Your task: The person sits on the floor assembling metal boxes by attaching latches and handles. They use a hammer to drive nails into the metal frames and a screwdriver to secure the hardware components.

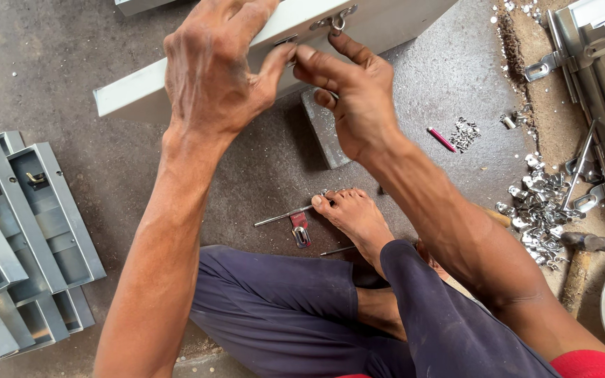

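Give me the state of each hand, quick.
Left hand: closed on the edge of the metal box, thumb pinching at its rim.
Right hand: fingertips pinched at the same rim; whether it holds anything small cannot be told.

Bare arms, navy trousers (281, 308), red shirt hem (589, 365)

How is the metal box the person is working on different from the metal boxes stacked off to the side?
The box under the left hand and right hand is propped up at a tilt, showing its closed pale outside; the stacked boxes lie flat with open insides up. It stands alone, while the stacked boxes overlap in a pile. Both are grey sheet metal with small fittings.
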{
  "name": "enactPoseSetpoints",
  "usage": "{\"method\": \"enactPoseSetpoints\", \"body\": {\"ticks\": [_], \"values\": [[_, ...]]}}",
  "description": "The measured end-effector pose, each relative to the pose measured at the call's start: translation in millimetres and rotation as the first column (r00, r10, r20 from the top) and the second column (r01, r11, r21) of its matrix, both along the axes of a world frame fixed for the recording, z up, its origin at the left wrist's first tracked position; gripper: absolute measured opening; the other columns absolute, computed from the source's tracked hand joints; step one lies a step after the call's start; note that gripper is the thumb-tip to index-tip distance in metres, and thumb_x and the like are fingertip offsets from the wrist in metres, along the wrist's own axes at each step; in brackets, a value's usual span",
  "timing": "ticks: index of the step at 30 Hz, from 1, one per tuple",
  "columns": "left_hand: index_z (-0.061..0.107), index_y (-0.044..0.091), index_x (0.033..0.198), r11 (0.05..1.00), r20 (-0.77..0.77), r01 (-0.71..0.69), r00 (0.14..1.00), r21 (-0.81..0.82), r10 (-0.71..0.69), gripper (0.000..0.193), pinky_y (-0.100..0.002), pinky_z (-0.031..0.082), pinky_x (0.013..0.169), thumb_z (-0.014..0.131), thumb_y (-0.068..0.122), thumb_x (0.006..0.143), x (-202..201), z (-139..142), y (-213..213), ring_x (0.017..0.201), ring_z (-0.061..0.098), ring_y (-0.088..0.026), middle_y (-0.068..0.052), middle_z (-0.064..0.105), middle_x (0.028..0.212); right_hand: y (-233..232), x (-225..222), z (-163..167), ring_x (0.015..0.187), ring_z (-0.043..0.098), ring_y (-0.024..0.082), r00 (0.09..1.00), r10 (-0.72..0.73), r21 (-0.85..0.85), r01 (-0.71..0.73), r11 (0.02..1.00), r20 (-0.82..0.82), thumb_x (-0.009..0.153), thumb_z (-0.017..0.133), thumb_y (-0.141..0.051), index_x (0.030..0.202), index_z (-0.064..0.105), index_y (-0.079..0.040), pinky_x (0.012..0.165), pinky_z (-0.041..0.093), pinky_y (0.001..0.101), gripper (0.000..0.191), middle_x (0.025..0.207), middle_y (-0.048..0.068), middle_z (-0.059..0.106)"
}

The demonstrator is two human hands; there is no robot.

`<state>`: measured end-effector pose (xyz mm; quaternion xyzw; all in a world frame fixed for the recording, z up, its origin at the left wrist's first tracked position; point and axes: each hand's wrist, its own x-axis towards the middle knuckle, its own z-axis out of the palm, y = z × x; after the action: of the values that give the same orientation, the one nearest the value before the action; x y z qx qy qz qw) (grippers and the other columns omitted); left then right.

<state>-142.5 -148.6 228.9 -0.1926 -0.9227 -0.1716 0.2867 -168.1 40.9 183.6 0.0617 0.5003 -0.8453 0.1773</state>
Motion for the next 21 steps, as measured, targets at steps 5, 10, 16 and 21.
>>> {"method": "enactPoseSetpoints", "body": {"ticks": [5,10,16,21], "values": [[0.065,0.011,0.13,1.0,-0.002,-0.008,1.0,-0.002,0.008,0.052,-0.034,0.06,0.088,0.093,0.017,0.087,5,1,0,0.107,0.07,-0.023,-0.005,0.071,0.121,-4,5,-3,0.083,0.079,0.023,0.987,-0.061,0.053,0.069,0.996,-0.146,0.082,0.081,-0.003,0.137,0.036,0.012,0.057,0.054,0.0193,0.072,0.104,0.025,0.078],[0.064,0.013,0.133,1.0,-0.034,0.028,0.999,-0.002,-0.028,0.052,-0.031,0.06,0.091,0.092,0.017,0.09,6,-1,2,0.107,0.07,-0.02,-0.002,0.072,0.123,-1,9,-11,0.085,0.079,0.024,0.982,-0.067,0.078,0.082,0.994,-0.175,0.084,0.081,-0.004,0.137,0.033,0.013,0.058,0.055,0.0195,0.074,0.103,0.026,0.078],[0.063,0.015,0.133,0.999,-0.044,0.026,0.999,0.02,-0.025,0.048,-0.032,0.059,0.1,0.09,0.016,0.093,7,-3,3,0.115,0.071,-0.02,-0.002,0.072,0.121,-5,5,-15,0.083,0.079,0.025,0.992,-0.085,0.021,0.087,0.996,-0.094,0.083,0.081,0.0,0.138,0.029,0.014,0.058,0.054,0.0218,0.077,0.102,0.027,0.077],[0.068,0.012,0.126,0.993,0.005,0.013,1.0,0.12,-0.013,0.044,-0.034,0.059,0.095,0.091,0.012,0.088,8,12,10,0.11,0.072,-0.021,-0.005,0.074,0.12,2,4,20,0.086,0.076,0.022,1.0,0.008,0.039,-0.007,0.999,-0.011,0.086,0.078,-0.011,0.132,0.042,0.01,0.064,0.051,0.0256,0.063,0.099,0.016,0.079]]}}
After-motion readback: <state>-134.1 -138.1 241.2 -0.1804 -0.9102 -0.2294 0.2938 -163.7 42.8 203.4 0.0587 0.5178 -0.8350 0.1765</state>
